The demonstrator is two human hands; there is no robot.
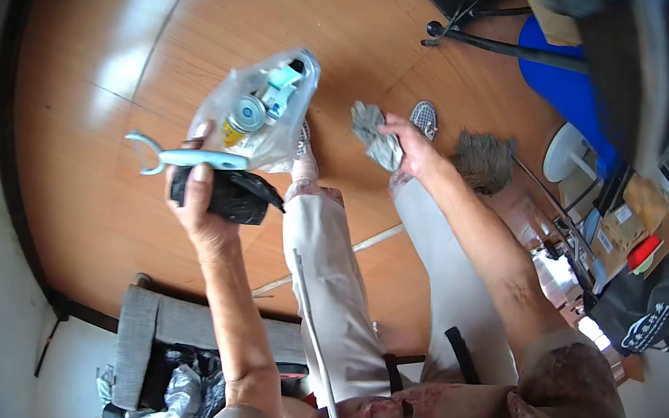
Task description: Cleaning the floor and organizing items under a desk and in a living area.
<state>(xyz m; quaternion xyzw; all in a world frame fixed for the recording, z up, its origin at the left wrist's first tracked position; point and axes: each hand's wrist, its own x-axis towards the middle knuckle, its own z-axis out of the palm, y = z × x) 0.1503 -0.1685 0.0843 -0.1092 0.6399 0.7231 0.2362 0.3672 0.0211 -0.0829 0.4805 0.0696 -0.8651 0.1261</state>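
Note:
My left hand (201, 189) holds a light-blue Y-shaped peeler (205, 159), a black bundle (223, 194) that looks like folded plastic, and a translucent plastic bag (214, 100). Through the bag's opening show a round can (246, 114) with a yellow side and some small light-blue and white items (281, 91). To the right, my right hand (406, 142) is closed on a crumpled grey cloth (376, 135), apart from the bag. Both hands are over the wood-look floor, above my lower legs.
A grey mop head (483, 161) lies on the floor beside my checked shoe (424, 118). Farther right are a white round stool (566, 154), a blue surface (561, 81), cardboard boxes (620, 227) and a black bag (650, 308). A grey cushioned seat (135, 335) stands below left.

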